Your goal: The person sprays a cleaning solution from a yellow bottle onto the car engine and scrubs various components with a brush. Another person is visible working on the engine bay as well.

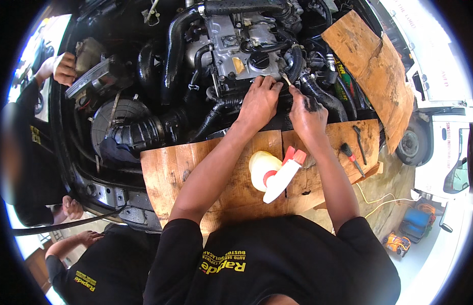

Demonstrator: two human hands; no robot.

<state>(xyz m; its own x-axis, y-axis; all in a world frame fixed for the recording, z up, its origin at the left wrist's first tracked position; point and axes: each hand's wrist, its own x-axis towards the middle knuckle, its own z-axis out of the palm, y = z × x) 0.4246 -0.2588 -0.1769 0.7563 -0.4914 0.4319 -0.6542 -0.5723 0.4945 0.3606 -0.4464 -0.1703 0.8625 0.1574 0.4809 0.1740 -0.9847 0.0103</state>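
Head view. Both hands were deep in the engine bay, close together at the front edge of the grey engine cover (pixel 235 48). Left hand (pixel 259 101) lay palm-down w/ fingers curled over a dark part by the engine – whether it gripped anything I could not tell. Right hand (pixel 306 109), just beside it, had fingertips pinched on a thin pale stick-like tool (pixel 285 78) that poked up between the two hands. Finger tips of the rt hand looked black w/ grease.

Containers: a pale yellow plastic bottle (pixel 262 170) lay on its side just below the hands, between the forearms, w/ a white spray bottle (pixel 283 178) w/ red trigger head lying across it. Contents of either not readable. A black round filler cap (pixel 260 61) sat closed on the engine just above the left hand.

Both bottles rested on a brown cardboard sheet (pixel 170 173) spread over the bay's front edge under the forearms. To the right of the rt hand, on the same cardboard, a red-handled brush (pixel 351 157) and a dark slim tool (pixel 359 142) lay apart from each other. Another cardboard piece (pixel 371 61) covered the fender up and right of the hands.

Room – tight: black hoses (pixel 317 94) crowded the rt hand's far side, an air duct (pixel 140 132) sat well left of the left hand. Another person's hand (pixel 63 68) rested on a part far left.
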